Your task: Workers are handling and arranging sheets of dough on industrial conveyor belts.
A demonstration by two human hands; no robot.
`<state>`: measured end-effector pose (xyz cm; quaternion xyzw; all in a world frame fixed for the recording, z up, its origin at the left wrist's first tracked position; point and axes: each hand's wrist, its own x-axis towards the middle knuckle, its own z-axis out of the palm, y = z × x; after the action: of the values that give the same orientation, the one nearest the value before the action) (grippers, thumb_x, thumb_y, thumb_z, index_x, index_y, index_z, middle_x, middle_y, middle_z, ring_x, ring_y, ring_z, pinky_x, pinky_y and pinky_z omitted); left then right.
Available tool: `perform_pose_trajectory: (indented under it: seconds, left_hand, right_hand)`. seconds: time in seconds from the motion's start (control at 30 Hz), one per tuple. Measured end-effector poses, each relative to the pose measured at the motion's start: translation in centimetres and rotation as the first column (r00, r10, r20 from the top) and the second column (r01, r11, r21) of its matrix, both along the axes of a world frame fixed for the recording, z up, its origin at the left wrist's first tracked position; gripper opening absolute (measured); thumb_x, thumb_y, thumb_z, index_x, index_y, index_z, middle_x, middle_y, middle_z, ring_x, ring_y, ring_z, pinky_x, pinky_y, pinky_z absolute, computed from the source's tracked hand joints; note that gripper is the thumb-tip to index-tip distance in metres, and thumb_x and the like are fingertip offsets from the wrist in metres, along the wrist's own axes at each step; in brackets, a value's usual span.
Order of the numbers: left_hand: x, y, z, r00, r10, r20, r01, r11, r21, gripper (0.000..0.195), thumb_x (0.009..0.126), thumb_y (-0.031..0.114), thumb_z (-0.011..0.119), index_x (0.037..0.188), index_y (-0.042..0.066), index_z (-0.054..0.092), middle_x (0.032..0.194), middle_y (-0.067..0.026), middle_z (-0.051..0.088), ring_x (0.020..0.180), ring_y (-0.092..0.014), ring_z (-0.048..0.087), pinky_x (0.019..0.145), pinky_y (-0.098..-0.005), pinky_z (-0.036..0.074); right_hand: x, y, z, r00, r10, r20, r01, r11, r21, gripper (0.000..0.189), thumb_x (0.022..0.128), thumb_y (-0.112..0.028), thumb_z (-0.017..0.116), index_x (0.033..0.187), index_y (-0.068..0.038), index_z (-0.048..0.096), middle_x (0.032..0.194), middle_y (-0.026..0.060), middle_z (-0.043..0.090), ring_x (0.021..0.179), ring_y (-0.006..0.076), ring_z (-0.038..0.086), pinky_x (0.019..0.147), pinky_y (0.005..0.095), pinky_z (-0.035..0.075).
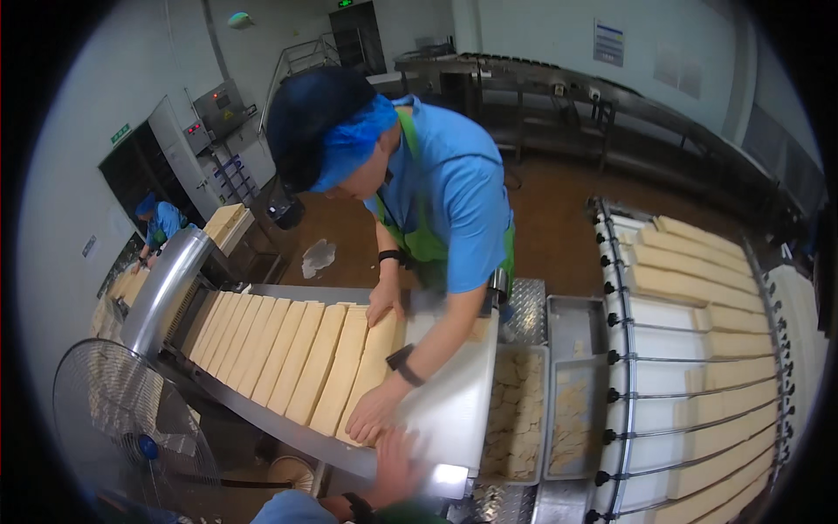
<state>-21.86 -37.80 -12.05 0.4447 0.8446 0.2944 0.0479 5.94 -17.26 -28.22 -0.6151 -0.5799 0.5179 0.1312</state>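
Note:
My left hand, blurred by motion, is at the near edge of the conveyor with its fingers extended and nothing visible in it. It wears a black wristband, and a light blue sleeve shows behind it. It is close to the near end of the last pale dough-like strip and beside a co-worker's hand; whether it touches either is unclear. My right hand is out of view. Many layered pale strips lie side by side across the conveyor. The co-worker opposite, in a blue cap and green apron, has both hands on the last strip.
White belt shows right of the strips. Metal trays of broken pieces stand beyond it. Further right, another conveyor with crossing rods carries more strips. A fan is at lower left, near a curved steel cover. Another person works far left.

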Motion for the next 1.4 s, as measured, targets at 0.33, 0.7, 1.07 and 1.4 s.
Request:
perform_pose_trajectory:
  seconds: [0.33, 0.7, 1.07, 1.4]
  left_hand:
    - [8.5, 7.1, 3.4, 0.854, -0.185, 0.486, -0.038, 0.91, 0.413, 0.055, 0.096, 0.015, 0.068, 0.146, 0.003, 0.049, 0.137, -0.0204, 0.051, 0.127, -0.036, 0.053, 0.108, -0.0447, 0.045]
    - [10.8, 5.7, 1.6, 0.817, -0.148, 0.557, 0.077, 0.986, 0.149, 0.052, 0.1, 0.028, 0.066, 0.147, 0.01, 0.05, 0.124, -0.0129, 0.064, 0.109, -0.025, 0.066, 0.097, -0.0398, 0.053]
    - [16.7, 7.2, -0.4, 0.693, -0.425, 0.583, 0.58, 0.809, -0.1, 0.044, 0.101, 0.027, 0.067, 0.139, 0.006, 0.058, 0.117, -0.0111, 0.07, 0.101, -0.02, 0.069, 0.089, -0.0342, 0.055]
    - [26.0, 9.3, -6.2, 0.091, -0.706, 0.703, 0.996, 0.061, -0.068, 0.044, 0.099, 0.038, 0.065, 0.132, 0.01, 0.063, 0.112, -0.0189, 0.072, 0.104, -0.035, 0.07, 0.096, -0.0454, 0.053]
  right_hand:
    - [5.5, 0.4, 11.8, 0.996, 0.074, -0.047, -0.064, 0.982, 0.175, 0.04, 0.089, -0.021, 0.065, 0.123, 0.0, 0.064, 0.108, 0.0101, 0.063, 0.099, 0.0258, 0.057, 0.087, 0.0394, 0.048]
    - [13.6, -1.5, 13.0, 0.998, -0.051, -0.043, 0.056, 0.988, 0.146, 0.038, 0.09, -0.024, 0.064, 0.12, -0.001, 0.064, 0.104, 0.0089, 0.062, 0.094, 0.0242, 0.055, 0.082, 0.0385, 0.046]
    - [27.0, -11.5, 10.1, 0.896, -0.444, -0.006, 0.444, 0.895, 0.046, 0.036, 0.091, -0.026, 0.064, 0.117, -0.002, 0.064, 0.1, 0.0078, 0.06, 0.089, 0.0227, 0.053, 0.078, 0.0376, 0.044]
    - [30.2, -39.1, 12.8, 0.433, -0.852, 0.294, 0.895, 0.445, -0.032, 0.034, 0.092, -0.029, 0.063, 0.115, -0.003, 0.064, 0.096, 0.0068, 0.059, 0.085, 0.0213, 0.052, 0.074, 0.0368, 0.043]
